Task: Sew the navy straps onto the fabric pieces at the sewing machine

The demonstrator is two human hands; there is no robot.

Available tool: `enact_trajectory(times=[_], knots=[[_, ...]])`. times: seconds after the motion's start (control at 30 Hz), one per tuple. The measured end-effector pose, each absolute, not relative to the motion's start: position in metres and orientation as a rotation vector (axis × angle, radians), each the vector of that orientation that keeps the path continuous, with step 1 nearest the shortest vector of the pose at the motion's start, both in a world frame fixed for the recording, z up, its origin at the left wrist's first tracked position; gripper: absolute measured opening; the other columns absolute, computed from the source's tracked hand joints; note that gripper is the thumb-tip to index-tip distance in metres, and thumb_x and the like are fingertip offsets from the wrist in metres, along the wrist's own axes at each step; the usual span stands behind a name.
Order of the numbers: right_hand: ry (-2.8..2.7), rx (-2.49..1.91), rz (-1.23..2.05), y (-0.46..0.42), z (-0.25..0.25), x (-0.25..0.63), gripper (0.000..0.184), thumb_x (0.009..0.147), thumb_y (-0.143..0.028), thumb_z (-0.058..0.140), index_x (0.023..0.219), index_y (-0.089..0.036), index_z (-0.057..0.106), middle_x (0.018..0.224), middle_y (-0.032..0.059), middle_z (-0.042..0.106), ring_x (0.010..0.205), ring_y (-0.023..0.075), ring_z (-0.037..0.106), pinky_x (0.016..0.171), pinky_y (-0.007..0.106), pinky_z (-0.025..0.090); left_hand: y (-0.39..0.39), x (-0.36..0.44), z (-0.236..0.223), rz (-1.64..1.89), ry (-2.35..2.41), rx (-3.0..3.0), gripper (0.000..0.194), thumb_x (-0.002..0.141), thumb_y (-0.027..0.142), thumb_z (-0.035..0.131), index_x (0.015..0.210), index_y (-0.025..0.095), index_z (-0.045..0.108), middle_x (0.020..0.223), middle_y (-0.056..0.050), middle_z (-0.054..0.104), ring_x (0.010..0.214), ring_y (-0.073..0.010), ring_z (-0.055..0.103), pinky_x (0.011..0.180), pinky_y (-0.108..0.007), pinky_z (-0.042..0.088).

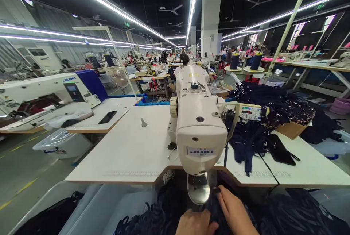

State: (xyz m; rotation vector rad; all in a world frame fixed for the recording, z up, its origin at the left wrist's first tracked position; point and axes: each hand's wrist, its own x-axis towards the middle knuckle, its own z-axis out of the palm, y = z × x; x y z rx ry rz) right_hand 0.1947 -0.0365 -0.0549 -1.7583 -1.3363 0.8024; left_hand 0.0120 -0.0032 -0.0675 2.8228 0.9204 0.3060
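Observation:
A white JUKI sewing machine (198,122) stands on a white work table (131,151) right in front of me. Under its head, dark navy fabric (169,209) lies at the needle area. My left hand (195,223) rests on that fabric at the bottom edge, its fingers curled down onto the cloth. My right hand (235,211) lies just right of it, fingers stretched toward the presser foot and pressing the same fabric. Only part of each hand shows.
A heap of navy garments (276,118) and a cardboard box (291,129) cover the table's right side, beside a control panel (250,112). A phone (107,117) lies on the left table. Bins with dark cloth stand below. Other people work at distant stations.

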Motion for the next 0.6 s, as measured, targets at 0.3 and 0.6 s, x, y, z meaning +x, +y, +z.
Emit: enact_trajectory(times=[0.3, 0.6], knots=[[-1.433, -1.592, 0.614, -0.051, -0.049, 0.182, 0.032, 0.091, -0.048, 0.049, 0.091, -0.023, 0.069, 0.092, 0.0085, 0.071, 0.087, 0.0240, 0.067, 0.079, 0.029, 0.052, -0.017, 0.039, -0.074, -0.004, 0.935, 2.702, 0.034, 0.068, 0.021, 0.067, 0.099, 0.005, 0.064, 0.080, -0.018, 0.071, 0.064, -0.0299, 0.069, 0.060, -0.035, 0.057], [-1.854, -1.399, 1.134, -0.058, 0.020, 0.184, 0.020, 0.090, -0.031, 0.057, 0.078, -0.028, 0.073, 0.071, -0.0025, 0.072, 0.063, 0.0168, 0.067, 0.060, 0.020, 0.048, -0.011, -0.006, 0.002, 0.397, 0.834, 2.218, 0.087, 0.065, 0.057, 0.079, 0.134, 0.017, 0.044, 0.124, -0.013, 0.058, 0.113, -0.0285, 0.057, 0.096, -0.038, 0.046]])
